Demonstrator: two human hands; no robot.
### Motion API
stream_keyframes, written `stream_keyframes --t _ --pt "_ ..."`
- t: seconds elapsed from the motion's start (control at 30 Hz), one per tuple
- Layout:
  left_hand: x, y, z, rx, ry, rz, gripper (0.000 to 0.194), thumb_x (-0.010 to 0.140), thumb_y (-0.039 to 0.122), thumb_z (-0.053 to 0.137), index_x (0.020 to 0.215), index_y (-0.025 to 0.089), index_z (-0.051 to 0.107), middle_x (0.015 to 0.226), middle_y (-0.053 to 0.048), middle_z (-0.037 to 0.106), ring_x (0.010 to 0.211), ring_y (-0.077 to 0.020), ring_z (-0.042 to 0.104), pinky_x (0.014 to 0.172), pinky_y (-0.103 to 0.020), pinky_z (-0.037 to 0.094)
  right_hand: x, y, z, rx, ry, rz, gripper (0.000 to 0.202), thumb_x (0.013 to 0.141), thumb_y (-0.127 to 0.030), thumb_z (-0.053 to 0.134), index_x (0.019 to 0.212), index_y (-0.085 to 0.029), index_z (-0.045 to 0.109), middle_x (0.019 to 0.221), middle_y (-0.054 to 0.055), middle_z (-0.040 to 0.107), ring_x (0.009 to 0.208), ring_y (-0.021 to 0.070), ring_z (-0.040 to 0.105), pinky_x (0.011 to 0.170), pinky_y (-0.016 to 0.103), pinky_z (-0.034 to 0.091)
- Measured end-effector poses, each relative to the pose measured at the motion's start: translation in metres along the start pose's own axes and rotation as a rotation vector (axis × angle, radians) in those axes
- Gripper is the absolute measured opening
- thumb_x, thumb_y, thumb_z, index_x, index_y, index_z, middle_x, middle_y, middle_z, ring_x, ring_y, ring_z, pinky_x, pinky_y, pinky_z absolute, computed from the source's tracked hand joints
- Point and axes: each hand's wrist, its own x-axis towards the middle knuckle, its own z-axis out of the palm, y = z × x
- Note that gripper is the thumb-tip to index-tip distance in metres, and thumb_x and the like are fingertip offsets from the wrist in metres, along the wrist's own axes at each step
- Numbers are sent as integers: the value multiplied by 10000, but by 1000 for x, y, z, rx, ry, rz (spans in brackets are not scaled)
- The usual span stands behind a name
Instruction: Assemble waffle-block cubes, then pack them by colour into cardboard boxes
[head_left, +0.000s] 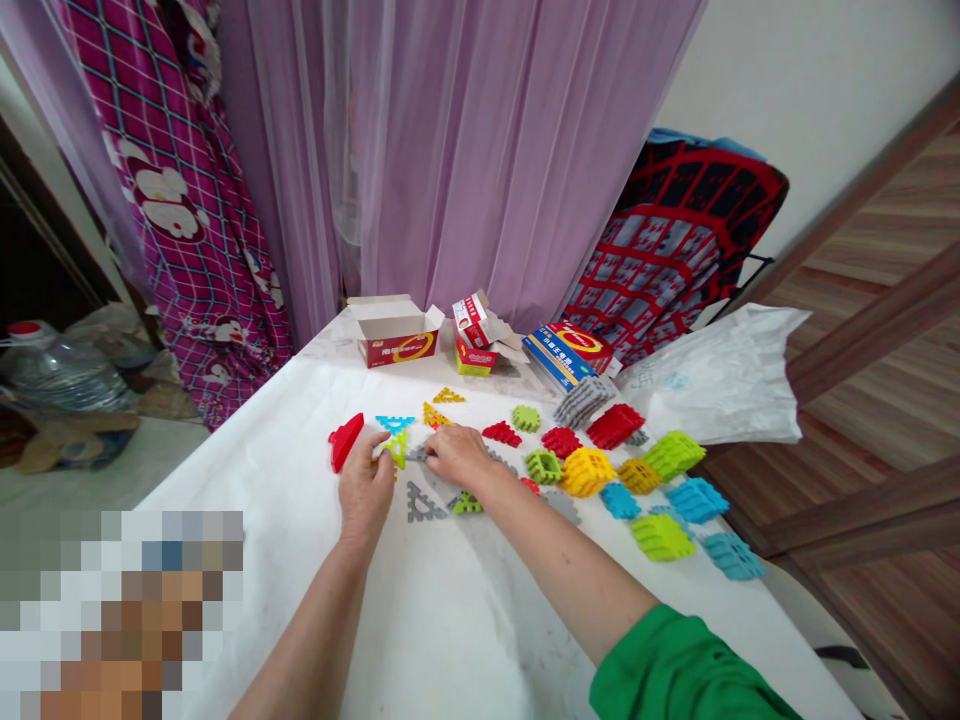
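We hold a lime green triangle (397, 448) in our left hand (366, 485), pinched between the thumb and a finger, above the white tabletop (292, 560). Our right hand (459, 455) is just beside it, with its fingers curled down at a small gray piece (418, 454). We cannot tell if those fingers grip the gray piece or only touch it. Our right arm wears a green sleeve (675, 665).

On the left side of our left hand we see a red piece (346, 442). A blue triangle (394, 423) lies just past our left fingers. Past our right hand we see a yellow and orange triangle (434, 416), and a mustard triangle (448, 395) farther back. Nearer to us lies a gray triangle (424, 504), and another green piece (467, 503) pokes out by our right wrist.

To the right of our right hand we see lots of bumpy stacks: a big red stack (616, 427), a yellow stack (589, 471), a bright green stack (663, 537) and a blue stack (697, 499). At the back we see an open red box (397, 345) and a blue and red box (568, 355). A white bag (720, 380) is on the right.
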Motion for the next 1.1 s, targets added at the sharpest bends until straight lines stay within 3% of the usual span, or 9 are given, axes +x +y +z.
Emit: stream_keyframes --t 0.2,0.3,0.4,0.63,1.1 --pt "-1 4 -1 9 -11 -16 370 804 291 479 1105 208 678 914 -23 698 641 -134 608 697 -297 510 -18 48 -24 85 101 125 235 861 -299 551 985 -301 750 1084 -1 727 1020 187 645 832 261 458" --pt "-1 5 -1 10 -14 -20 361 798 299 480 1081 205 685 891 -21 698 664 -147 621 738 -310 514 -40 77 -28 39 63 185 211 847 -293 574 949 -283 758 1052 7 733 991 187 648 794 253 449" --pt "-1 5 -1 16 -18 -22 358 804 328 480 1070 210 688 873 -20 696 720 -167 637 759 -317 514 -62 93 -19 17 3 170 206 856 -282 568 930 -270 760 1012 14 737 957 184 648 767 252 443" --pt "-1 4 -2 47 -29 -28 386 805 360 473 1088 209 688 824 -21 687 737 -181 633 710 -305 507 -73 96 9 23 -7 145 197 871 -294 568 932 -261 752 990 36 724 960 202 640 757 271 445" --pt "0 4 -2 56 -28 -28 391 796 356 478 1090 207 690 827 -14 692 675 -158 612 699 -303 497 -68 92 14 3 -62 117 260 840 -293 576 1051 -276 727 1061 49 710 1031 228 633 785 301 464"
